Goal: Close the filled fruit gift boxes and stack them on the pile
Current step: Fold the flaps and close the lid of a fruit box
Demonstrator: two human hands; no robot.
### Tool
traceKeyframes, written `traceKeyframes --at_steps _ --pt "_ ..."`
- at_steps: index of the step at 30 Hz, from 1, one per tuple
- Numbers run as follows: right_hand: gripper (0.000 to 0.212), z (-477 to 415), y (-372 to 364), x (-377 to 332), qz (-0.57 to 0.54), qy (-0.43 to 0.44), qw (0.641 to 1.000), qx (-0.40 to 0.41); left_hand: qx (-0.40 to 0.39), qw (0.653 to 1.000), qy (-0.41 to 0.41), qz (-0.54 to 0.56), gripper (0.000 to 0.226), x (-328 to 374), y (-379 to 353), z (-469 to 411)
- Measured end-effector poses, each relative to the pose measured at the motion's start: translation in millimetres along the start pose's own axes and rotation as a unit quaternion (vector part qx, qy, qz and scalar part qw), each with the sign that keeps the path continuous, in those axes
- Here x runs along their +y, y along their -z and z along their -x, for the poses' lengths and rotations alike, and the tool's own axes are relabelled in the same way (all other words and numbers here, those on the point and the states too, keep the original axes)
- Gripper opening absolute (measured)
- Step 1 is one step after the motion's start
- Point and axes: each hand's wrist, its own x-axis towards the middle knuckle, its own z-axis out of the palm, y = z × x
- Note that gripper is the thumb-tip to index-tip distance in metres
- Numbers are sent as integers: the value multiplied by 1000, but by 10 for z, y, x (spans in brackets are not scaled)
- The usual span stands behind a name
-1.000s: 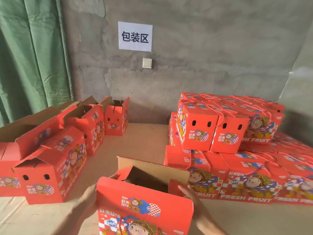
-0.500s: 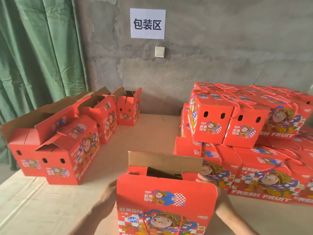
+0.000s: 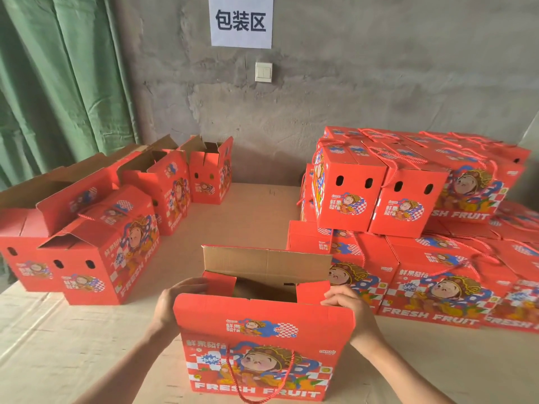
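Observation:
A red fruit gift box (image 3: 259,345) stands open right in front of me on the table, its brown back flap upright and its front flap raised. My left hand (image 3: 172,307) presses the box's left side flap inward. On the other side, my right hand (image 3: 350,307) holds the right side flap at the top corner. The box's inside is dark and its contents are hidden. A pile of closed red boxes (image 3: 408,217) rises at the right, two layers high.
Several open red boxes (image 3: 96,237) stand in a row along the left, reaching back to the grey wall. Behind them hangs a green curtain (image 3: 58,83). The table (image 3: 250,211) is covered with brown cardboard. A paper sign (image 3: 241,21) and a light switch sit on the wall.
The view has tilted down and drawn closer. Both hands have moved up from the box's sides to its top side flaps, folding them inward.

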Motion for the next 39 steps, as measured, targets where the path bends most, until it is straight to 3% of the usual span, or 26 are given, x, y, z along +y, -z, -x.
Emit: traceKeyframes --at_steps 3,7,12,19,21,25,27,29,32,35,39 --pt "37 38 111 52 22 -1 998 -65 -32 999 -3 27 35 13 7 23" --pt "45 88 218 107 51 -14 989 -135 -50 998 -12 38 26 39 -29 128" --pt "72 145 285 90 61 -21 983 -174 -80 992 27 95 33 57 13 187" --pt "93 117 462 -31 82 -39 948 -306 -107 990 3 95 35 58 6 209" --pt "99 111 462 -78 61 -57 953 -292 -102 990 20 99 33 38 17 193" --pt "42 147 339 -119 0 -54 977 -206 -78 990 67 92 44 34 34 178" --pt "29 156 286 -138 -24 -56 983 -174 -92 986 92 106 58 62 36 187" --pt "29 148 256 -163 -54 -79 984 -151 -104 984 100 107 69 75 29 200" --pt "41 130 186 -132 -14 -77 993 -84 -117 987 82 79 72 65 -11 263" --pt "37 146 78 -123 56 -20 996 -59 -105 992 41 54 64 70 -65 337" --pt "28 144 -23 -88 106 7 994 -23 -62 997 -2 -55 40 40 -111 369"
